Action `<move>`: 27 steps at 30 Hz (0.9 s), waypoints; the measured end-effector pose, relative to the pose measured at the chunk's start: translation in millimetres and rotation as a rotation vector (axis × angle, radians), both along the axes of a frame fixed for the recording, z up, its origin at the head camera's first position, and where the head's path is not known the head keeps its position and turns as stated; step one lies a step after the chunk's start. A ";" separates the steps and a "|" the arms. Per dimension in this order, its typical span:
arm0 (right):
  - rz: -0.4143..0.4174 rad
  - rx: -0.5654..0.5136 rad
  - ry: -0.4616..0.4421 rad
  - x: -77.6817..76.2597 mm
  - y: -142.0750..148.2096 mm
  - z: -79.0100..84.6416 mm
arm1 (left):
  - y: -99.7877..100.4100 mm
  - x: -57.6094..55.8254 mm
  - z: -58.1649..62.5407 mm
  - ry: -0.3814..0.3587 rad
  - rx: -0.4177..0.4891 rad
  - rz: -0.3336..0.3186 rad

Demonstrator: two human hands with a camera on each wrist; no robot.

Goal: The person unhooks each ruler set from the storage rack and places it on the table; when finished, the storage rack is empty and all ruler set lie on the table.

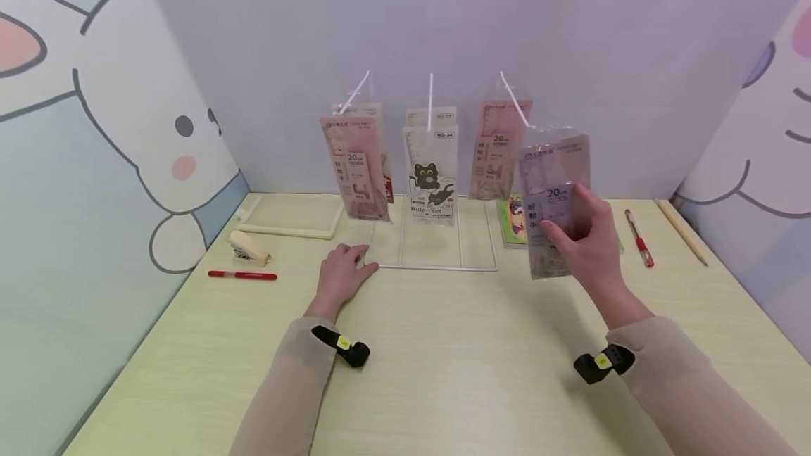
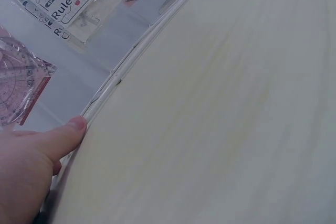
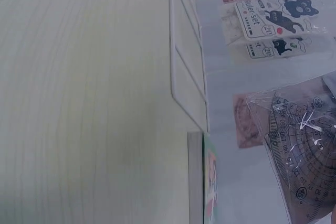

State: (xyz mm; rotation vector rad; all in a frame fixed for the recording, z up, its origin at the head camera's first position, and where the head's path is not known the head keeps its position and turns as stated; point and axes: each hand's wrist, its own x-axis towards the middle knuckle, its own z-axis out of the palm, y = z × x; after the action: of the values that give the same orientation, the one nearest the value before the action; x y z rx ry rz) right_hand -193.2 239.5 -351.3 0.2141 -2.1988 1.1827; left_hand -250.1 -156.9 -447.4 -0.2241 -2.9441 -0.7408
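My right hand point(image 1: 592, 241) pinches a pink packaged ruler set point(image 1: 546, 167) by its lower right part, thumb in front. The packet's clear top edge is at the tip of the right hook point(image 1: 516, 103); a dark protractor point(image 3: 304, 145) shows through its plastic in the right wrist view. My left hand point(image 1: 342, 273) holds the front left corner of the white wire display rack point(image 1: 434, 269), thumb on the bar point(image 2: 113, 83). Pink packets hang on the left hook point(image 1: 356, 167) and right hook point(image 1: 499, 150), and white cat-print ruler sets point(image 1: 432, 174) on the middle one.
At the left lie a cream frame-like tray point(image 1: 288, 233), a cream stapler point(image 1: 250, 248) and a red pen point(image 1: 243, 275). To the right are a green picture-covered book point(image 1: 512, 224), another red pen point(image 1: 639, 238) and a pencil point(image 1: 683, 232). A grey wall stands behind.
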 end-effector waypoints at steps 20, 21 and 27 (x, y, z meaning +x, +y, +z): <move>-0.192 0.117 -0.250 9.3 64.8 -15.9 | 1.4 -1.0 -2.1 0.022 0.015 -0.013; -0.193 0.118 -0.255 9.3 68.2 -16.5 | 1.2 -1.2 -2.1 0.022 0.015 -0.013; -0.191 0.141 -0.263 9.8 87.5 -21.7 | 0.0 -0.4 -1.5 0.020 0.002 -0.005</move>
State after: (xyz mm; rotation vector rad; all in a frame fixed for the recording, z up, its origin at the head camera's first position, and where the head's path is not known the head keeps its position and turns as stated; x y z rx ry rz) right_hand -183.4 327.1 -373.0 -0.0987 -2.4707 0.9985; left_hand -250.4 -156.9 -448.8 -0.2375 -2.9247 -0.7382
